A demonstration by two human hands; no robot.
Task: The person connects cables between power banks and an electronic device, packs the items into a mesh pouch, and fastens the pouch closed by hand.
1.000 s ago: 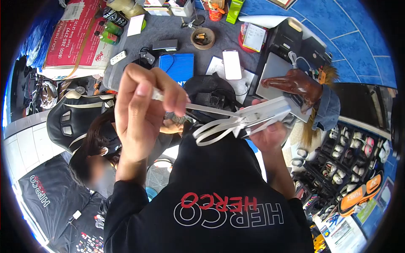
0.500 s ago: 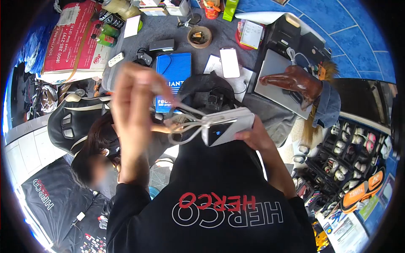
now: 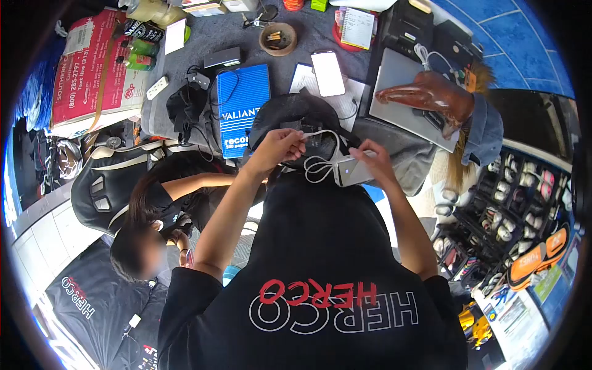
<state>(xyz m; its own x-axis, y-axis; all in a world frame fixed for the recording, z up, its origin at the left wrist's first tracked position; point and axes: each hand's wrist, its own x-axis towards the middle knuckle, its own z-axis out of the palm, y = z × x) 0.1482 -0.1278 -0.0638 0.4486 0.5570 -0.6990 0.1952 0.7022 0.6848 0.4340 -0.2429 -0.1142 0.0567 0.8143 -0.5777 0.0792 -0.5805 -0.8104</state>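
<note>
My left hand [image 3: 280,148] is closed in a pinch on one end of a white cable [image 3: 333,135]. From there the cable arcs to the right and gathers in loops beside a white, box-like device [image 3: 356,172]. The fingers of my right hand [image 3: 375,161] are closed on the upper right part of that device. Both hands are in front of my chest, over a black bag or cap [image 3: 296,110]. What the cable's held end looks like is hidden by my fingers.
A blue book [image 3: 245,102], a white phone [image 3: 328,73] on papers and a round bowl [image 3: 277,39] lie on the grey table. A laptop [image 3: 394,80] with a brown figure [image 3: 425,98] is at the right. Another person [image 3: 148,203] sits at the left.
My left hand has come down and right, away from the camera, with the cable end. The device has shifted slightly right and lower, and my right hand now grips its top from the right.
</note>
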